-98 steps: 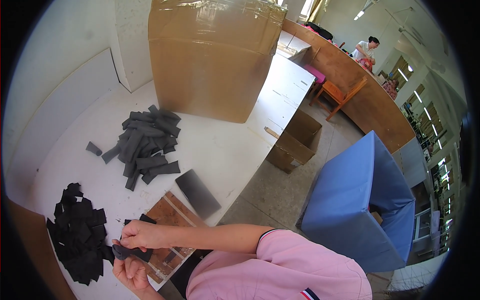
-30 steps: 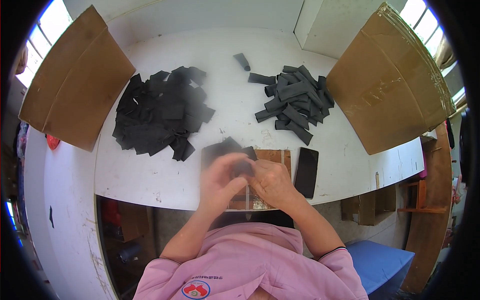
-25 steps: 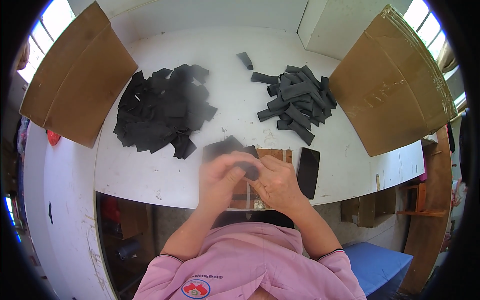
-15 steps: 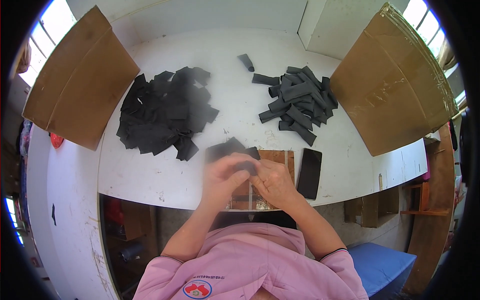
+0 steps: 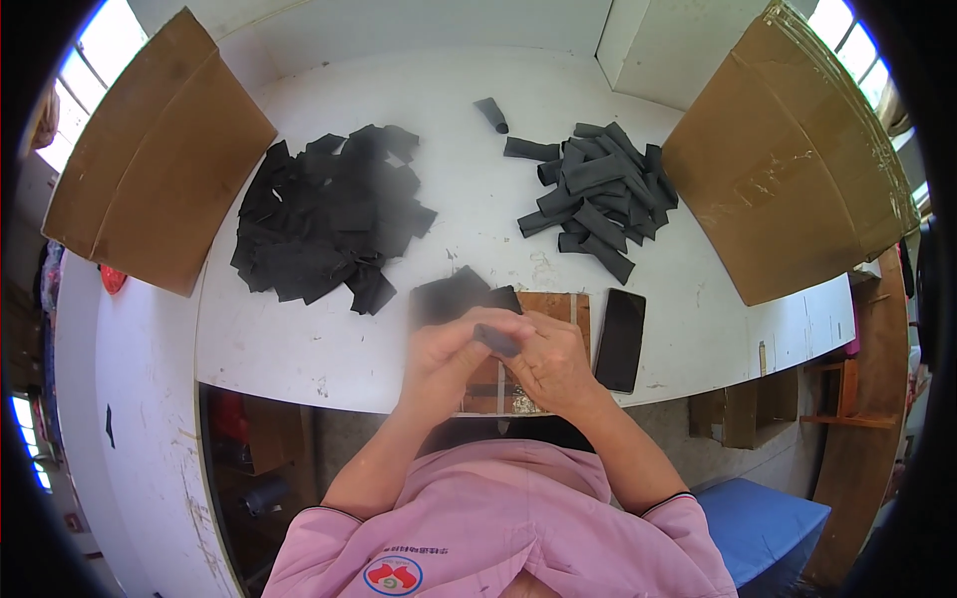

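Holding one flat black piece (image 5: 469,299) between them, the left hand (image 5: 446,351) and right hand (image 5: 551,361) meet over the near edge of the white desk (image 5: 299,339). Left grip: fingers curled shut on the piece's lower edge. Right grip: fingers folded in, pinching a small dark rolled end (image 5: 496,341) of the same piece. The piece is thin, matt, limp-looking, blurred at its upper corner, and sits just above a brown wooden board (image 5: 553,304) that lies under the hands.

Left of the hands: a loose heap of flat black pieces (image 5: 324,224), angular, overlapping, matt. Right and farther back: a pile of dark grey rolled tubes (image 5: 598,194), short and cylindrical, with one stray tube (image 5: 492,115) lying apart toward the wall. Just beside the board on the right: a black phone (image 5: 621,340), glossy, rectangular, lying flat.

Two brown cardboard boxes flank the desk, one at the left (image 5: 150,149), one at the right (image 5: 788,159), surfaces plain and creased. Pink sleeves (image 5: 498,518) fill the lower view.
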A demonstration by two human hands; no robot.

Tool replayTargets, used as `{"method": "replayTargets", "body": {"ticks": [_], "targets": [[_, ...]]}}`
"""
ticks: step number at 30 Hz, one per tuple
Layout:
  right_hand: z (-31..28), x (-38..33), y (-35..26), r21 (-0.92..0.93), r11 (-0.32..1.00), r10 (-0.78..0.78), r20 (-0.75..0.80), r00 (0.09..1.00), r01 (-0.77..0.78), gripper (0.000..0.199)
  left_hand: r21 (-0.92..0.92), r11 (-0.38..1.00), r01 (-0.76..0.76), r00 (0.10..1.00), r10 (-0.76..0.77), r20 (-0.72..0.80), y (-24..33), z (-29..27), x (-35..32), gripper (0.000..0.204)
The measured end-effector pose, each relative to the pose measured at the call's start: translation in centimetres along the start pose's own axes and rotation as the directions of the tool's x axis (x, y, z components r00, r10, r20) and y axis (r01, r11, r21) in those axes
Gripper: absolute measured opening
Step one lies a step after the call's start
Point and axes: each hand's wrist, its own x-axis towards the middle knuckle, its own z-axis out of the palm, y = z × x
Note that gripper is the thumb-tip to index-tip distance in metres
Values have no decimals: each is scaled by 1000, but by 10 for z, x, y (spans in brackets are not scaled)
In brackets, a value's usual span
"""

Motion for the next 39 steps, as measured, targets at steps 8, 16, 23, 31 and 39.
{"method": "replayTargets", "body": {"ticks": [8,16,23,31,39], "targets": [[13,-15,10,-16,993,119,38,992,-118,13,-127,982,137,986,-148,-82,-11,5,-2,23],[31,-30,22,15,993,120,-37,992,-120,11,314,947,67,997,-49,-63,-7,4,3,7],[9,-12,7,-108,987,130,67,989,-123,18,-66,997,-38,982,25,-188,3,11,4,16],[4,-5,7,-121,992,59,137,989,-43,20,-383,915,-123,921,-38,-388,2,0,-2,16],[11,-6,3,-144,982,141,117,983,-123,25,-165,985,-53,931,-11,-365,12,-8,1,15]]}}
